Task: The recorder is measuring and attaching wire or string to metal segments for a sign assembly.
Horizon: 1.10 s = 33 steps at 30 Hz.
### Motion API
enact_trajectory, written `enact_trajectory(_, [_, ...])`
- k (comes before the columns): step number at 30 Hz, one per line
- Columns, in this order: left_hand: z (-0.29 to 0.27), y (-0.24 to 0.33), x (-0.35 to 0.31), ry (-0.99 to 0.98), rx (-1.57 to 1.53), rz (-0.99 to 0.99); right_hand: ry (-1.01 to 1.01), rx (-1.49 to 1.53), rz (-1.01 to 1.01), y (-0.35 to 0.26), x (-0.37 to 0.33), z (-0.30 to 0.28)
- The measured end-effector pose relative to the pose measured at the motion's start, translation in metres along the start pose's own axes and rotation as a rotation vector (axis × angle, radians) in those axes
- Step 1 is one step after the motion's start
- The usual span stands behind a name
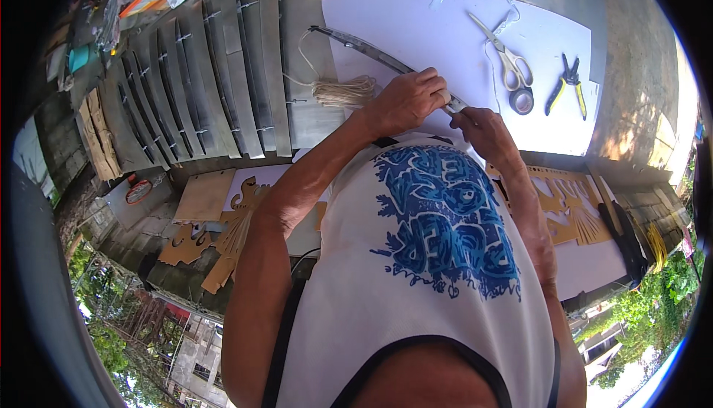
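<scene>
My left hand [411,101] is closed around a long, thin dark strip [371,52], its fingers curled near the strip's near end. My right hand [486,132] pinches that near end close to my shirt; the fingertips are partly hidden. From there the strip slants up and left over a large white sheet [416,22]. A thin pale cord runs from its far tip to a bundled coil of cord [343,91], which lies just left of my left hand.
Right of my hands lie open scissors [507,59], a dark tape roll [521,100] and yellow-black pliers [568,87]. Several grey metal strips [273,66] with wire ends stand in a row at left. Brown cut-out panels [208,193] sit below the table's near edge.
</scene>
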<state>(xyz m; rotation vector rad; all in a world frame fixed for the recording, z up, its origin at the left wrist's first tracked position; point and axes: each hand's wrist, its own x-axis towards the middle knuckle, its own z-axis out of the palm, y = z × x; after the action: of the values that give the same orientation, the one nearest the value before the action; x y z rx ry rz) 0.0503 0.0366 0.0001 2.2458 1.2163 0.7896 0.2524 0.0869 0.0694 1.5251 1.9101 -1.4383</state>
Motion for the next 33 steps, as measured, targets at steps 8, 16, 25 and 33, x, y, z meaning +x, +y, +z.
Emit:
enact_trajectory(8, [-0.009,0.002,-0.005,0.045,-0.232,-0.138,-0.070,0.235,0.076,0.000,0.008,-0.011])
enact_trajectory(16, [-0.021,0.009,-0.023,0.255,-0.208,-0.328,0.251,0.035,-0.002,0.016,0.004,0.011])
enact_trajectory(25, [-0.011,0.017,-0.040,0.099,0.048,-0.253,0.572,0.076,-0.090,0.026,0.005,0.034])
enact_trajectory(33, [-0.007,0.019,-0.033,0.107,0.080,-0.200,0.617,-0.623,-0.915,0.040,0.016,0.021])
